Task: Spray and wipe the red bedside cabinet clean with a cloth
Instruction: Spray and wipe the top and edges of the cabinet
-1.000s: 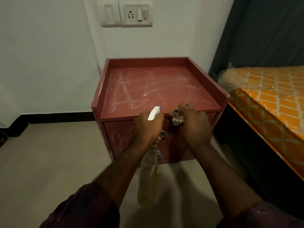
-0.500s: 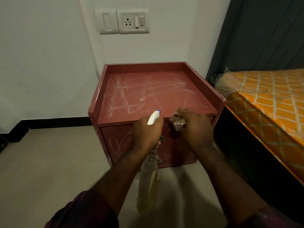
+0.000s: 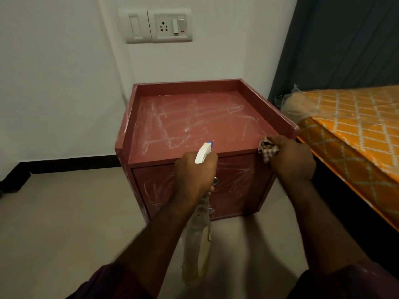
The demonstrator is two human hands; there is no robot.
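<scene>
The red bedside cabinet (image 3: 194, 119) stands against the wall at 12 o'clock from both hands, its raised-rim top streaked all over with whitish smears. The upper drawer front (image 3: 237, 175) is streaked too.

The left hand (image 3: 192, 178) is wrapped around the neck of a spray bottle (image 3: 197, 240). The bottle's long body hangs down towards 6 o'clock. Its white nozzle pokes out above the knuckles and aims at about 1 o'clock, over the front edge and onto the top.

The right hand (image 3: 291, 162) is closed round a bunched checked cloth (image 3: 267, 150). It sits at 3 o'clock from the nozzle, by the front right corner of the cabinet. The cloth seems to rest on the top's front edge, though the folds hide the contact.

So the dirty surface lies straight ahead of the nozzle, with nothing between them. The cloth hand is the nearer one to the top. From that corner its sweep would run towards 9 and 11 o'clock. An orange quilted bed (image 3: 356, 130) flanks the cabinet at 3 o'clock.
</scene>
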